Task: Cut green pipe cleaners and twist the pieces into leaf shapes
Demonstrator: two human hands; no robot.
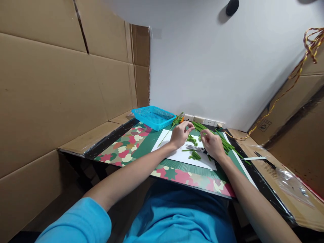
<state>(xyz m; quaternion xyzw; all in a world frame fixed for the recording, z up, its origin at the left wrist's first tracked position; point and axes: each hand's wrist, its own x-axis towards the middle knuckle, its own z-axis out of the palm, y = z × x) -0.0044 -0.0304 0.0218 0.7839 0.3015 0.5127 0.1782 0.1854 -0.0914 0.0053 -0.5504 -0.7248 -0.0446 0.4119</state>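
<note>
While our forearms extend over the table (146, 143), we note one pile of green pieces (194, 155) nearest us on the white sheet (206, 164). Just beyond lie scissors (194, 147), close to our right hand (212, 143); its grip is curled, contents hidden from us. Our left hand (179, 135) has thumb and forefinger nearly meeting; we cannot tell whether it holds anything. Long green stems (229, 146) run behind and right of the hands. Farther back: the blue basket (155, 126), wall sockets (198, 119).
</note>
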